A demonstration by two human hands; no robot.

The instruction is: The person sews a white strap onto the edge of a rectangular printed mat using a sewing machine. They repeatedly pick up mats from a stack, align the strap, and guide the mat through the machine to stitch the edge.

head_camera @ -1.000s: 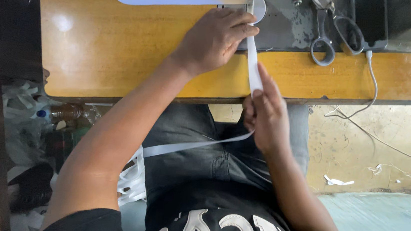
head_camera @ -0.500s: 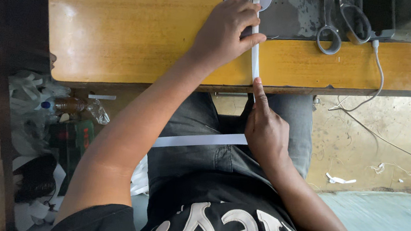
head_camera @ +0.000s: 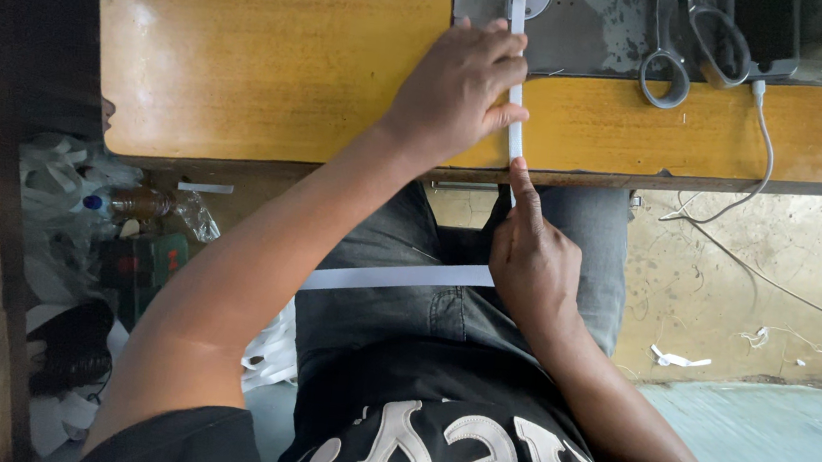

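At the top centre of the frame, on a yellow wooden table [head_camera: 246, 64], a person is feeding a narrow white strip [head_camera: 514, 120] toward the grey metal bed of a sewing machine [head_camera: 592, 22]. The left hand [head_camera: 460, 90] is lying over the strip with its fingers curled, pressing it flat against the tabletop just below the machine's round plate. The right hand [head_camera: 528, 262], lower in the frame and just off the table edge, is pinching the same strip between thumb and forefinger, the forefinger pointing up along it. From that hand the strip is turning left and trailing across the person's lap, over grey jeans [head_camera: 403, 311], toward the centre left.

The work appears to be at the guiding stage: the strip is lined up and held taut between the two hands. The next move seems to call for steady, even tension and keeping the strip straight as it slides up to the plate.

At the upper right, a pair of scissors [head_camera: 685, 46] is resting on the machine bed, and a white cable [head_camera: 766, 145] is hanging over the table edge. No container is showing on the table; at the lower left, on the floor, a plastic bottle [head_camera: 137, 203] is lying among bags and clutter, its contents too dim to tell
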